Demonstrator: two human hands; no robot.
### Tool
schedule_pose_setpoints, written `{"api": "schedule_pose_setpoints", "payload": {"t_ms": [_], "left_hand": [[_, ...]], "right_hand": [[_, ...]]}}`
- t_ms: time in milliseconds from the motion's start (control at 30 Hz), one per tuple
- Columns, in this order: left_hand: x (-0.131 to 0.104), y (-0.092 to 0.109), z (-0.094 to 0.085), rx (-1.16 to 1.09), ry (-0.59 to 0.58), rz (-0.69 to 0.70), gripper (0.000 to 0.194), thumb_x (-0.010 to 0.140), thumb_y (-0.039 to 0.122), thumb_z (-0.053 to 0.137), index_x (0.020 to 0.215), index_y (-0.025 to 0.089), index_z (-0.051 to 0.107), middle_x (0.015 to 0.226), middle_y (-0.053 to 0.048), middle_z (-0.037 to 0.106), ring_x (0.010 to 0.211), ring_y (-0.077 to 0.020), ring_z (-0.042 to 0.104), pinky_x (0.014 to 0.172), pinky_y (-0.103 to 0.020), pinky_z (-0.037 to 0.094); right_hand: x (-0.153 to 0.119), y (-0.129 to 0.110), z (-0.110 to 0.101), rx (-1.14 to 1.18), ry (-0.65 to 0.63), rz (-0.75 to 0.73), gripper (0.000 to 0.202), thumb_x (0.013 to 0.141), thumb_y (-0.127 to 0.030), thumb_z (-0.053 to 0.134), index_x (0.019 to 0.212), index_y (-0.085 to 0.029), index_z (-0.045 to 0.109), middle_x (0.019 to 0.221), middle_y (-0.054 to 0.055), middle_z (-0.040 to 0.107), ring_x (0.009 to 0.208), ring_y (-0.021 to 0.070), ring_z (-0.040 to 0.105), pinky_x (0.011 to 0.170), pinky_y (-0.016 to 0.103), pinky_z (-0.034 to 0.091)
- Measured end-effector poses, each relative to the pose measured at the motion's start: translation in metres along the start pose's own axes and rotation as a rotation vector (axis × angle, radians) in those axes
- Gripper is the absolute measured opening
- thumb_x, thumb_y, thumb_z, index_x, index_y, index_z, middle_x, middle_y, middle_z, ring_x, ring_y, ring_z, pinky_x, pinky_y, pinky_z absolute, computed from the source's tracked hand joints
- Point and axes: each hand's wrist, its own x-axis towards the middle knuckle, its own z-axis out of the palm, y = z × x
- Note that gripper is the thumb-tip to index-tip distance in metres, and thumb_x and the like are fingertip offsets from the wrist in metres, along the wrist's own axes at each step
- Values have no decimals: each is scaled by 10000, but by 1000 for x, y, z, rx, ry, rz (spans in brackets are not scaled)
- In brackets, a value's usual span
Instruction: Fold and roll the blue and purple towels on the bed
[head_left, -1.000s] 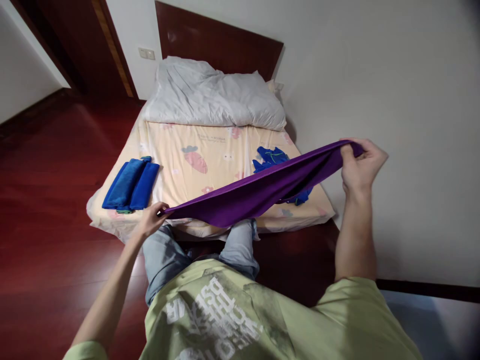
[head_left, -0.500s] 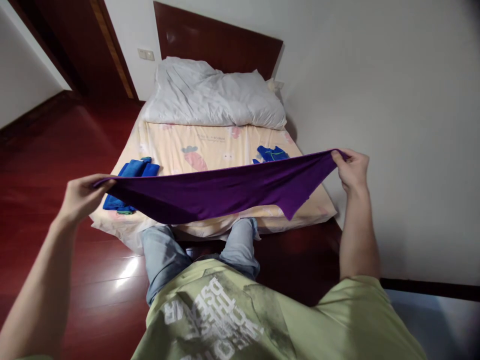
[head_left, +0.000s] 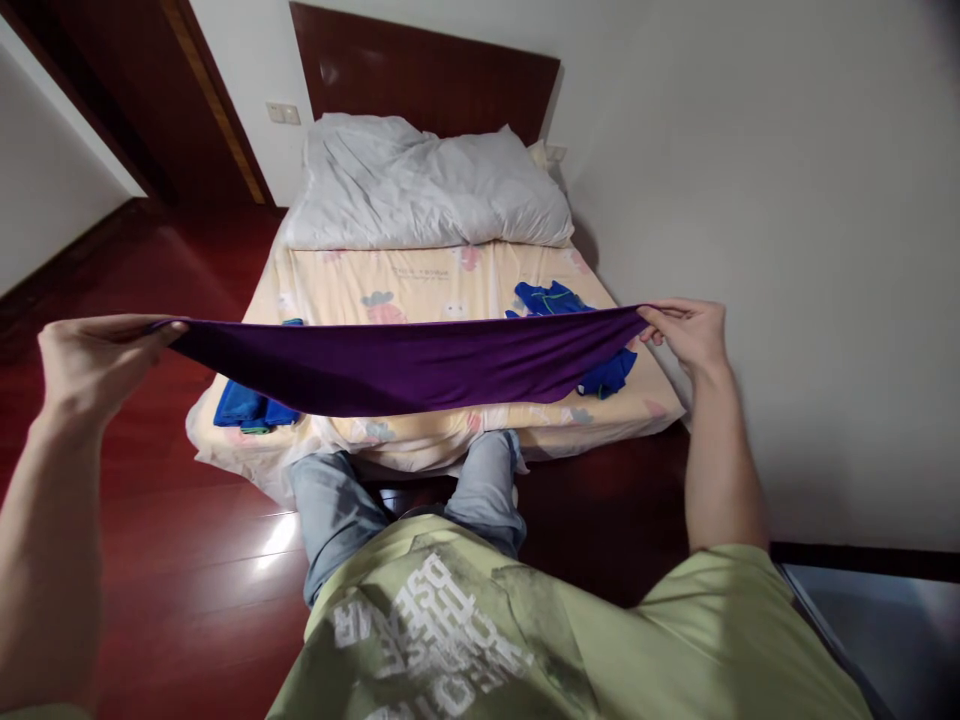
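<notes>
1. The bed point(head_left: 480, 275) stands ahead of you.
2. Your purple cloth point(head_left: 420, 365) hangs above its near end, now more level and drawn wider, so its length is opened out.
3. Blue cloths: folded point(head_left: 244, 402) left, crumpled point(head_left: 607, 372) right.
4. Your left hand point(head_left: 94, 365), moved farther left, and right hand point(head_left: 690, 332): fingers pinching opposite ends.

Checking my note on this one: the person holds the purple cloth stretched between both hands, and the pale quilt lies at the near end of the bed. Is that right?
Not quite: the pale quilt lies at the far end of the bed, by the headboard, as the head view shows. The purple cloth is indeed stretched between the left hand and right hand.
</notes>
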Motion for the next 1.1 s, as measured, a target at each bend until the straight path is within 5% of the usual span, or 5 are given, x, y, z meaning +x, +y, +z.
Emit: {"api": "schedule_pose_setpoints", "payload": {"t_ms": [167, 367, 567, 867, 1100], "left_hand": [[4, 7, -3, -212, -73, -42, 667, 642, 712, 790, 1044, 181, 805, 703, 16, 697, 589, -88, 535, 557, -218, 481], [24, 0, -3, -347, -299, -157, 648, 678, 633, 863, 1086, 139, 767, 830, -10, 761, 758, -123, 679, 816, -307, 591], [39, 12, 26, -339, -324, -170, 650, 696, 558, 890, 1118, 82, 760, 875, -38, 775, 842, -159, 714, 886, -348, 623], [113, 46, 104, -507, -121, -116, 601, 867, 422, 856, 1165, -65, 670, 775, 6, 712, 749, -78, 625, 932, -363, 631], [112, 31, 91, -352, 108, 271, 559, 972, 526, 691, 1176, 7, 724, 1006, -45, 766, 850, -82, 626, 950, -305, 589]], "right_hand": [[-5, -1, -8, 57, 36, 52, 92, 754, -85, 817, 758, -166, 774, 560, 34, 683, 460, 157, 609, 475, 295, 422], [-1, 5, -11, 78, -48, 95, 85, 844, -57, 772, 800, -128, 759, 681, 102, 754, 577, 187, 716, 598, 298, 544], [24, 27, 22, 63, -87, 147, 122, 879, -34, 732, 804, -129, 730, 632, 56, 724, 557, 154, 701, 666, 296, 581], [96, 23, 101, 120, 154, 77, 175, 878, -102, 729, 730, -160, 653, 604, -6, 672, 549, 127, 643, 662, 292, 590], [107, 55, 90, 191, 318, -156, 106, 872, -79, 692, 928, -163, 659, 944, 168, 799, 800, 148, 718, 871, 364, 611]]}}
